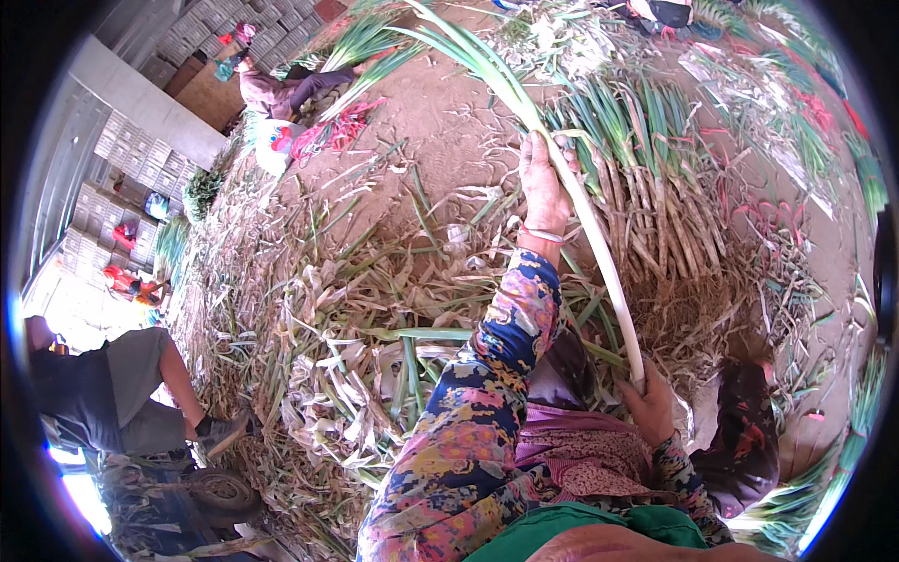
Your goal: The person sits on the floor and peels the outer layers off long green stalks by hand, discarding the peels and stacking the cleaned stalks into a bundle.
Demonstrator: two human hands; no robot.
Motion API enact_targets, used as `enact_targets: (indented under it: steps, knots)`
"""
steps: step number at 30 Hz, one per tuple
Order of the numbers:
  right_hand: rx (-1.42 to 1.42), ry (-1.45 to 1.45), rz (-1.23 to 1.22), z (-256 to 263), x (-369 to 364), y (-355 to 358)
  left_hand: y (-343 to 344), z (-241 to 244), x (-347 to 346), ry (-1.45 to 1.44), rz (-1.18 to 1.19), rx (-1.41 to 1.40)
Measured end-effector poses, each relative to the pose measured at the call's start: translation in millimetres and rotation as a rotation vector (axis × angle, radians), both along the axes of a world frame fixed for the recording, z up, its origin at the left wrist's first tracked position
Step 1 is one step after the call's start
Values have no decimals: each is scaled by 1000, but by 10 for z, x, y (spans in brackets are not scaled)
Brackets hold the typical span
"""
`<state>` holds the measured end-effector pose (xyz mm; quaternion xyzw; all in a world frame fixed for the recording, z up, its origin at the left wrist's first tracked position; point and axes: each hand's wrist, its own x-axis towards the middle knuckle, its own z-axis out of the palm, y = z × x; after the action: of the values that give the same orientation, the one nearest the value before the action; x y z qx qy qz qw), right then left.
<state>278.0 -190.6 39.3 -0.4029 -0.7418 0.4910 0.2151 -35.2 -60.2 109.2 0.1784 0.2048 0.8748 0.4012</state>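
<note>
A long Welsh onion with a clean white stalk and green leaves stretches across the view in front of me. My left hand, at the end of a flowered sleeve, grips it where the white turns green. Down at the root end, my right hand has its fingers around the base. Just right of my left hand, a heap of unpeeled Welsh onions lies on the dirt floor, brown stalks and roots towards me. Peeled husks and leaf scraps cover the ground to the left of my legs.
A person sits at the far left beside a white bag and red ties. Nearer left, another person stands by a wheeled cart. Stacked boxes line the wall. Bundled onions lie at right.
</note>
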Motion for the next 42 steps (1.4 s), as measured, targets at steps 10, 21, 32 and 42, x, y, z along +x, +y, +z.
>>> enact_targets:
  steps: [10,21,32,42]
  knots:
    - [148,-16,42,-3,29,-34,68,-70,-16,2,35,10]
    - [-31,-6,31,59,186,-88,40,-143,-132,-43,81,-24]
    - [52,-104,-83,207,632,-345,241,-579,-643,0,201,-211]
    - [125,-41,-72,541,964,-791,379,-762,-728,-118,-23,-327]
